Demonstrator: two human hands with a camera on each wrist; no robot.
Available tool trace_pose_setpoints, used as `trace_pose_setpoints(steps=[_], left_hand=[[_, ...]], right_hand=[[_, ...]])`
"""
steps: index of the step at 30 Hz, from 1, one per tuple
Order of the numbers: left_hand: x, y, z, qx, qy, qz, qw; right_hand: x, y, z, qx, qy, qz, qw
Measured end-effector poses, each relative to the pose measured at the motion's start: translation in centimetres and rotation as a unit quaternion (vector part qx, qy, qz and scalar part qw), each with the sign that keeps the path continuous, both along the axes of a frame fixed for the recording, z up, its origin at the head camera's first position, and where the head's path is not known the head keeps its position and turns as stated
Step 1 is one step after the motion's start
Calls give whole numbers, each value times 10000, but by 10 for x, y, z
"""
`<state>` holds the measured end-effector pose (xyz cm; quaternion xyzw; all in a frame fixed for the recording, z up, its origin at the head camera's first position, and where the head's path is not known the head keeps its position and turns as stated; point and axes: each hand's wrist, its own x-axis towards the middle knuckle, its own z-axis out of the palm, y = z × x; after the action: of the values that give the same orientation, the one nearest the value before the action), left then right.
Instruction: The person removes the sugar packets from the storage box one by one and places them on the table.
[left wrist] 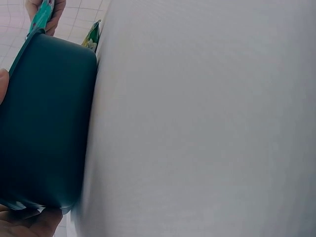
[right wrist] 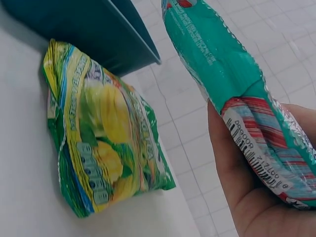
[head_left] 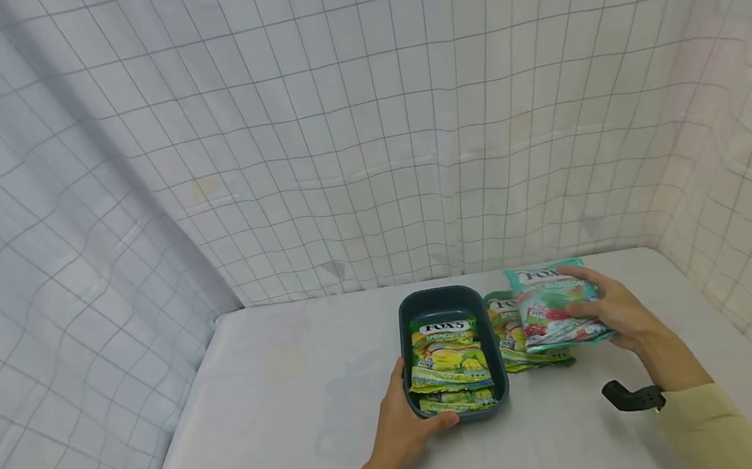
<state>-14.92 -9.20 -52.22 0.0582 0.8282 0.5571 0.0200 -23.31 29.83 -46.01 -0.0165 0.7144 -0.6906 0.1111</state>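
The left hand (head_left: 399, 425) grips the near-left corner of the dark teal tub (head_left: 441, 301), which holds green Fox's candy bags (head_left: 449, 364). Right of the tub, the right hand (head_left: 620, 310) pinches a teal Fox's bag (head_left: 547, 310) (barcode showing) above a green Spring Tea bag (head_left: 508, 331) lying on the desk (head_left: 284, 405) beside the tub.

Soft, even light fills the head view, washing the bench (head_left: 276, 398) pale, with only a faint, blurry-edged shadow below the right sleeve (head_left: 719, 424); the gridded curtain (head_left: 367, 151) glows whitish, greying along its left-hand fold. Over to the left wrist, and it's dimmer: the tub (left wrist: 49, 123) sinks nearly to black low down, the frame's right edge darkening too. Right wrist now, brighter, small highlights glinting off the teal packet (right wrist: 222, 64), its fine print soft.
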Motion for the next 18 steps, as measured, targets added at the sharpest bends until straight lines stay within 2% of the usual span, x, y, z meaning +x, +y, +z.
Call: trace_pose_setpoints(steps=[18], left_hand=[[1,0,1,53,50,-10,10000]], right_hand=[[0,32,-9,-116,-45,-99,9999]])
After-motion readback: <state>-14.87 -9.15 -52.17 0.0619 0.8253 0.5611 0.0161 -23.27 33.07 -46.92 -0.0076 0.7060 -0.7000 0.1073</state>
